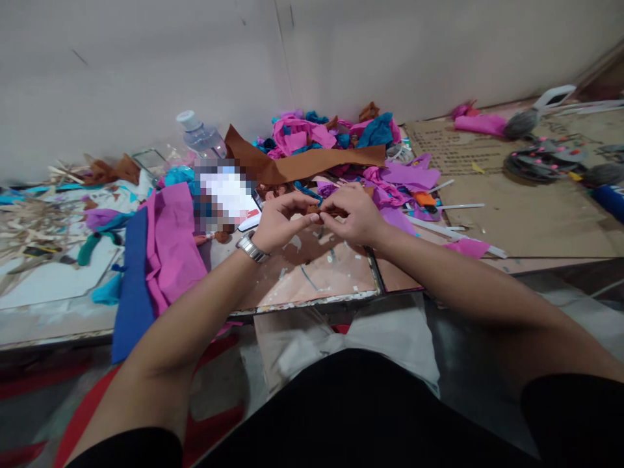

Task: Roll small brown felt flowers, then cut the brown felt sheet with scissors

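Observation:
Both my hands meet over the near part of the table, pinching a small piece of brown crepe paper [312,210] between the fingertips. My left hand [280,221], with a metal watch [252,247] at the wrist, grips it from the left. From the right, my right hand [353,214] has its fingers curled round the other side, hiding part of the piece. Behind the hands lies a long brown crepe paper strip [322,164]. Just left of my left hand is a phone [249,220], its screen blurred out.
Crumpled pink and teal paper [312,136] is heaped against the wall. Pink [175,240] and blue sheets [130,286] hang over the front edge. A bottle [202,136] stands behind the phone. Wood sticks [29,221] lie left; cardboard [468,195] and white sticks [458,237] lie right.

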A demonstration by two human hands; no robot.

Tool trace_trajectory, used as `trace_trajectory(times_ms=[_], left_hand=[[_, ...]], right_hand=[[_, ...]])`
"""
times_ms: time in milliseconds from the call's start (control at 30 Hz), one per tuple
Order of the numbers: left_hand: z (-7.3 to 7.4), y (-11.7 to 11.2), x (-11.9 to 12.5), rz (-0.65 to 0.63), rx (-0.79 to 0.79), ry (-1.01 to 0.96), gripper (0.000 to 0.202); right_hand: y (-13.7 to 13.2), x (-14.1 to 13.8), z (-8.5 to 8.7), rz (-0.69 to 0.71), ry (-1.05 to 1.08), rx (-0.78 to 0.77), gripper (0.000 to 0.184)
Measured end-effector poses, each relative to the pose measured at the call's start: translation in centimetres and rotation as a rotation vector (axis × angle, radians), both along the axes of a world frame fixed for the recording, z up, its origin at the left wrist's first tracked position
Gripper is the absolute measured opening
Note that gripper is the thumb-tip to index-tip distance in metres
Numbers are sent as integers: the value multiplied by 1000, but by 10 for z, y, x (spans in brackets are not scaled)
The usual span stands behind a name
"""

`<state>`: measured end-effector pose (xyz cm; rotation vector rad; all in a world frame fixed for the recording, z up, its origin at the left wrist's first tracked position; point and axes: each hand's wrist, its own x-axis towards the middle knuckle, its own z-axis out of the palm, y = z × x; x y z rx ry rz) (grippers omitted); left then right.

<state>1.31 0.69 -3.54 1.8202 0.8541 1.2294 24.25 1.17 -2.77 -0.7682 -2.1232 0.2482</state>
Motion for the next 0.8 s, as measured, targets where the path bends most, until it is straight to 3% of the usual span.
trace_trajectory(times_ms=[200, 467, 800], left_hand=[[2, 0, 0, -44, -20, -2, 45], [0, 2, -3, 75, 76, 96, 38], [3, -3, -1, -39, 64, 40, 39]], right_hand=[[0, 1, 0, 5, 8, 31, 12], [1, 3, -1, 83, 7, 126, 13], [3, 5, -1, 47, -9, 116, 12]])
